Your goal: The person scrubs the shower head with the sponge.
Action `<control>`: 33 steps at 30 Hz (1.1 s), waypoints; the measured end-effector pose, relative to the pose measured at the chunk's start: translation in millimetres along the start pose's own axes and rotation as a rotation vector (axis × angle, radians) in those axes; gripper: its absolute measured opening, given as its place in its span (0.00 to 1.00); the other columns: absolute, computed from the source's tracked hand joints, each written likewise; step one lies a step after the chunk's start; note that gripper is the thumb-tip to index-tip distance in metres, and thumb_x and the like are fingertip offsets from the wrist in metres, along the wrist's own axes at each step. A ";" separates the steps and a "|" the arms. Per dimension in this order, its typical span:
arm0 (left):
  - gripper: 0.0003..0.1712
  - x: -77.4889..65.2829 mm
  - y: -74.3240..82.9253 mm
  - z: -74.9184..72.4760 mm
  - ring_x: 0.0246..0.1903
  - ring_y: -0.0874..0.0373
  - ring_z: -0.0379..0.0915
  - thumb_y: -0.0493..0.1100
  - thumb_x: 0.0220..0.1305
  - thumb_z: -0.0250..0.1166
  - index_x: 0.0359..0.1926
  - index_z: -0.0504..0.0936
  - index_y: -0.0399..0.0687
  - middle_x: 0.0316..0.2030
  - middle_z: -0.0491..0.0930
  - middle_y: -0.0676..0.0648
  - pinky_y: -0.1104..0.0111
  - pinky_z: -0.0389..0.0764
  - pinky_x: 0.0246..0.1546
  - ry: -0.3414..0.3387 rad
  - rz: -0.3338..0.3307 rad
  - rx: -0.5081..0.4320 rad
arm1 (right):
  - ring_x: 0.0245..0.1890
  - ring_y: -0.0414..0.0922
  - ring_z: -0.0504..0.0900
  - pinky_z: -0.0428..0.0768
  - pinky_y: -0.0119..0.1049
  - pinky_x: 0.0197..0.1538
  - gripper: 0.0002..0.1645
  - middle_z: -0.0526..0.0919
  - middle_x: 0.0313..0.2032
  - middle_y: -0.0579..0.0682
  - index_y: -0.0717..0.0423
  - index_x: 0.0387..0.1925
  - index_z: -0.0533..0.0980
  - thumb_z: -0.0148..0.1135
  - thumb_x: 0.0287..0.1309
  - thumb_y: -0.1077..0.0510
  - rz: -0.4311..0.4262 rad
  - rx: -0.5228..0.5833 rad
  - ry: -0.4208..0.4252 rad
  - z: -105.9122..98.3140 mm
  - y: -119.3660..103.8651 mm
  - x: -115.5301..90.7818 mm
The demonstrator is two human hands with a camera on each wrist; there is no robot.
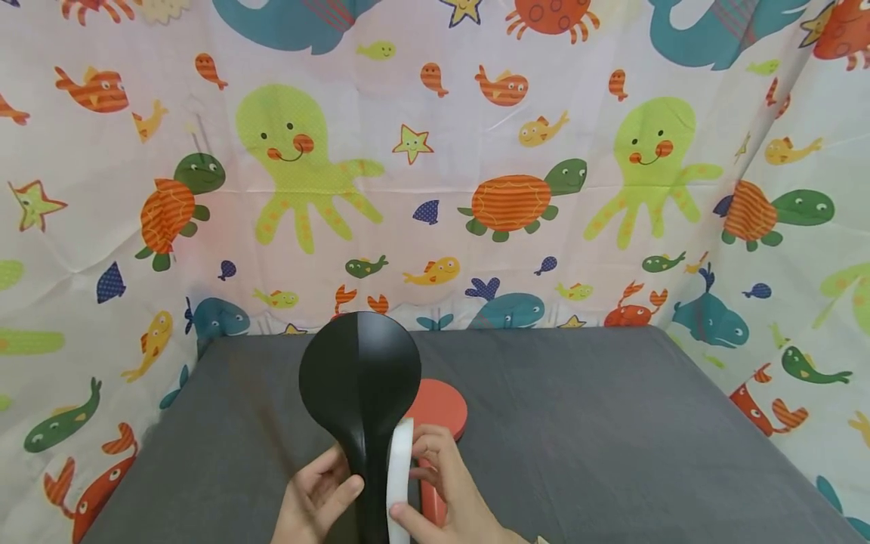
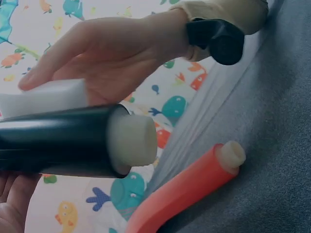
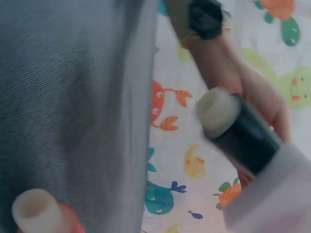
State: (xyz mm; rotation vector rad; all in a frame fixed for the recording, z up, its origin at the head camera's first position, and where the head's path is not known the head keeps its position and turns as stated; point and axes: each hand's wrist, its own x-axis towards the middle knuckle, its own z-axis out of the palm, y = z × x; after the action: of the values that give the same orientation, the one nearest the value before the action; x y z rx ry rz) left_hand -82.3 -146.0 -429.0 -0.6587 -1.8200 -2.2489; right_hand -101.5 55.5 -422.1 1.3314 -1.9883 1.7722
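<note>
My left hand (image 1: pixel 318 495) grips a black shower head (image 1: pixel 360 370) by its neck and handle, holding it upright above the table. A whitish hollow connector (image 2: pixel 138 141) sticks out of the handle's lower end. In my right hand (image 1: pixel 451 480), a white sponge block (image 1: pixel 399 476) is pinched between thumb and fingers, its long side along the handle. On the table behind the right hand lies a red shower head (image 1: pixel 442 404), partly hidden. Its handle (image 2: pixel 189 184), in the left wrist view, also ends in a whitish connector (image 2: pixel 232 154).
A dark grey cloth covers the table (image 1: pixel 598 438). Behind it and along both sides hangs a white curtain (image 1: pixel 448 60) printed with sea animals. Each wrist carries a black camera (image 2: pixel 226 41).
</note>
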 end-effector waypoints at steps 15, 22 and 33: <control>0.19 0.4 -1.8 0.7 0.48 0.57 0.75 0.22 0.61 0.51 0.53 0.73 0.31 0.47 0.78 0.45 0.69 0.77 0.45 -0.013 0.053 -0.057 | 0.50 0.47 0.71 0.79 0.41 0.45 0.28 0.63 0.54 0.54 0.57 0.57 0.59 0.59 0.57 0.67 0.006 -0.019 0.023 -9.5 -3.5 15.1; 0.18 3.6 2.7 -7.9 0.39 0.58 0.77 0.23 0.64 0.49 0.51 0.76 0.37 0.42 0.80 0.44 0.65 0.81 0.34 0.111 0.015 -0.085 | 0.55 0.41 0.63 0.76 0.38 0.49 0.18 0.60 0.54 0.53 0.56 0.53 0.61 0.50 0.64 0.55 0.253 0.091 -0.251 -2.2 -2.8 -7.8; 0.24 2.1 -11.6 -1.6 0.46 0.56 0.75 0.21 0.62 0.46 0.57 0.71 0.37 0.48 0.77 0.44 0.66 0.81 0.38 -0.101 0.081 -0.211 | 0.51 0.50 0.71 0.77 0.42 0.48 0.27 0.62 0.53 0.58 0.60 0.54 0.56 0.57 0.57 0.71 0.032 0.101 0.059 -4.0 -5.5 13.8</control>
State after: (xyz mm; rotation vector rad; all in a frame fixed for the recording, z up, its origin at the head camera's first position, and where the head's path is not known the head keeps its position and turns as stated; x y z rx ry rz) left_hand -89.2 -144.4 -438.5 -0.8807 -1.5787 -2.4137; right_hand -107.5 52.7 -408.3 1.2671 -1.9237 1.9265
